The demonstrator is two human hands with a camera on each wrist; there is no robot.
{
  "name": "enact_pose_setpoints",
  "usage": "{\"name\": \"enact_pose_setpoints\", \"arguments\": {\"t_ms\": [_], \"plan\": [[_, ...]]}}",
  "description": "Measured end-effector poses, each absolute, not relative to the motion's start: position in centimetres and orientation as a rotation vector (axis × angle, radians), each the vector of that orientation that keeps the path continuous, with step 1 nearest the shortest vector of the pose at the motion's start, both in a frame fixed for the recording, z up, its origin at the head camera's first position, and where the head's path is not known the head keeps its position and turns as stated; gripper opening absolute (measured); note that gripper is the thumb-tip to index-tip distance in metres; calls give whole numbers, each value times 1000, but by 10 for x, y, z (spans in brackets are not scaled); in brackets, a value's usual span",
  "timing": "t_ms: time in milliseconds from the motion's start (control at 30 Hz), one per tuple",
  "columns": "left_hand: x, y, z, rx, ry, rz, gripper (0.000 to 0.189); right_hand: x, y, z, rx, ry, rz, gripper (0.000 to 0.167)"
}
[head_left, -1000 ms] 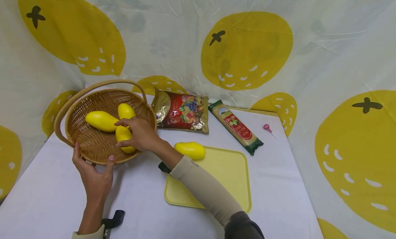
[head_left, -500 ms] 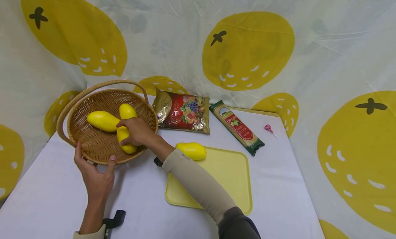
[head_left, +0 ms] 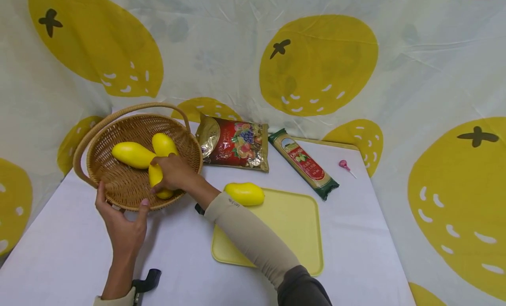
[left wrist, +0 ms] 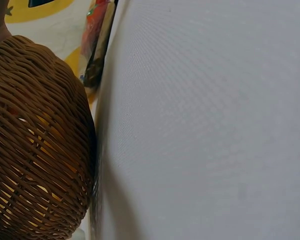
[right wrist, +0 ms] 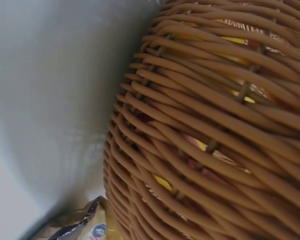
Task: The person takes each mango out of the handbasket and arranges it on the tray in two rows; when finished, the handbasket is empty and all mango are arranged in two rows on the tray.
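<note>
A wicker basket [head_left: 128,187] with a tall handle stands on the left of the table, with yellow mangoes inside. My left hand [head_left: 124,229] holds its near rim, thumb and fingers spread along the weave. Reaching in from the right, my right hand [head_left: 176,173] grips the nearest mango [head_left: 155,176] between thumb and fingers, covering part of it. Beside it lie a second mango [head_left: 132,155] and a third mango [head_left: 164,143]. Both wrist views show mostly the basket's woven outside, the left one [left wrist: 35,145] and the right one hiding the held mango.
Right of the basket, another mango [head_left: 244,194] rests on the far-left corner of a yellow tray [head_left: 292,222]. Behind stand a red and gold candy bag [head_left: 233,143] and a green-ended pasta packet [head_left: 303,164]. A pink lollipop [head_left: 343,164] lies farther right.
My right forearm has shifted slightly left, and the fingers have settled around the nearest mango. The left hand stays on the basket rim. The head view has shifted a little.
</note>
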State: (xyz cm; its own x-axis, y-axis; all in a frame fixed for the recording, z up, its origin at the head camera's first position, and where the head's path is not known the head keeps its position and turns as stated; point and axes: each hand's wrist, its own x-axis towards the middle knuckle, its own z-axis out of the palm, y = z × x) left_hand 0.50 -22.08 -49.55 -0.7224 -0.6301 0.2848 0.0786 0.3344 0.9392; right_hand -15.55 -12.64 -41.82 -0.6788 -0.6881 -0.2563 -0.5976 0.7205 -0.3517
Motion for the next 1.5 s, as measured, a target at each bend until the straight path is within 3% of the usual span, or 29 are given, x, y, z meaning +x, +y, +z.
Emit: {"name": "enact_pose_setpoints", "arguments": {"t_ms": [333, 867, 1500], "plan": [[5, -220, -494, 482, -1975, -1427, 103, -154, -127, -416, -906, 2419, -410, 88], [8, -215, -487, 504, -1994, -1410, 102, -147, -111, -404, -1205, 2431, -562, 82], [8, -219, -493, 515, -2000, -1413, 105, -135, -60, -381, -1237, 2525, -966, 77]]}}
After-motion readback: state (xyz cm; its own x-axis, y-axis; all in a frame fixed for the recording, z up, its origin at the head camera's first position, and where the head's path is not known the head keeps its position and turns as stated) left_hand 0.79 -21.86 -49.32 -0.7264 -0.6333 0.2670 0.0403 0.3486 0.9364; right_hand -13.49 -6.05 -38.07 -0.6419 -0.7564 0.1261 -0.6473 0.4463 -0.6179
